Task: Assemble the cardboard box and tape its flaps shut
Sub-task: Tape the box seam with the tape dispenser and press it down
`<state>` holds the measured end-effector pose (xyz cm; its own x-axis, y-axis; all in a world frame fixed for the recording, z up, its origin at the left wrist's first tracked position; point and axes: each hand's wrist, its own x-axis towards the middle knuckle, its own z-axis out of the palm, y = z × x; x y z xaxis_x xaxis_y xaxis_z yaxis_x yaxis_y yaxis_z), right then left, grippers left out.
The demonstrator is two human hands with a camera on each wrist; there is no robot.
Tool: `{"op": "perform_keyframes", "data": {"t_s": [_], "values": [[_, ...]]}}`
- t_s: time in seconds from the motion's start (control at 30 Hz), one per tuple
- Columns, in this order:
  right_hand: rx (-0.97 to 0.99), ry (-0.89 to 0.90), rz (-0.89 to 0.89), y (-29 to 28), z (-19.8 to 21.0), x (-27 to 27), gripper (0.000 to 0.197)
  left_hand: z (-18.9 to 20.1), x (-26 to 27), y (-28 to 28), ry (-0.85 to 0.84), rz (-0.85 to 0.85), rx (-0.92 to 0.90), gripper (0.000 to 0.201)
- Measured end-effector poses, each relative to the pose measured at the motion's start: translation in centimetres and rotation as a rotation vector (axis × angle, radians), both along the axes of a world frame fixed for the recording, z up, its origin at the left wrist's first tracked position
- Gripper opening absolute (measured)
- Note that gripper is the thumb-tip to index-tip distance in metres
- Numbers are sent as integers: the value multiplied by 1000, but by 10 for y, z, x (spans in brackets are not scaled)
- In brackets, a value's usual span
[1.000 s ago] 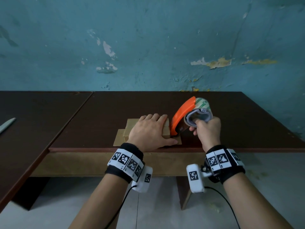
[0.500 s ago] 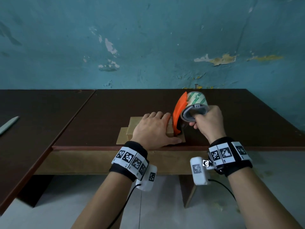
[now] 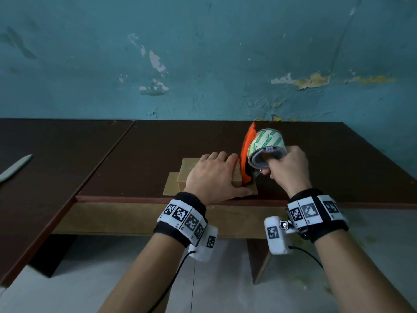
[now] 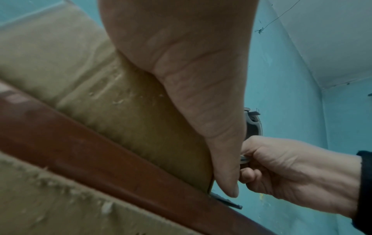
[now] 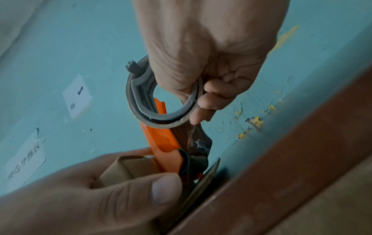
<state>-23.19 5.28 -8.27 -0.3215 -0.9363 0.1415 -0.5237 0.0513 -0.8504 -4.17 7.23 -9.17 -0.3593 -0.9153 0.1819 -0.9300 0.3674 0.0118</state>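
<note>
A small brown cardboard box [image 3: 187, 169] sits near the front edge of the dark table [image 3: 158, 150], with flaps lying flat on the tabletop. My left hand [image 3: 213, 176] lies on top of it, fingers straight, thumb along its near side [image 5: 165, 184]. My right hand [image 3: 286, 170] grips an orange tape dispenser [image 3: 246, 154] by the grey core of its tape roll [image 3: 266, 143]. The dispenser stands nearly upright against the box's right end [image 5: 130, 168]. In the left wrist view the box's side [image 4: 151, 127] shows under my palm.
A pale flat blade-like object [image 3: 14, 168] lies on the adjoining table at the far left. A peeling teal wall [image 3: 203, 53] rises directly behind the table. The table's front edge [image 3: 259, 203] runs just under my wrists.
The dispenser has tilted from leaning over the box to nearly upright, and my right hand has risen with it. My left hand has stayed on the box.
</note>
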Motion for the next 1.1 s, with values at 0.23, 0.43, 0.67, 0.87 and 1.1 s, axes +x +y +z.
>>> {"op": "perform_keyframes", "data": {"t_s": [0.23, 0.43, 0.67, 0.87, 1.1], "values": [[-24, -176, 6, 6, 0, -4, 8, -1, 3, 0, 18, 3, -7, 104], [-75, -571, 8, 5, 5, -17, 31, -4, 6, 3, -24, -54, -35, 98], [-58, -639, 177, 6, 12, -20, 43, -1, 6, 3, -9, -66, 2, 100], [-126, -827, 158, 3, 13, -31, 57, -4, 4, 0, 5, -44, 5, 108], [-151, -597, 48, 1, 1, -28, 51, -5, 4, -3, 16, -51, 11, 106]]}}
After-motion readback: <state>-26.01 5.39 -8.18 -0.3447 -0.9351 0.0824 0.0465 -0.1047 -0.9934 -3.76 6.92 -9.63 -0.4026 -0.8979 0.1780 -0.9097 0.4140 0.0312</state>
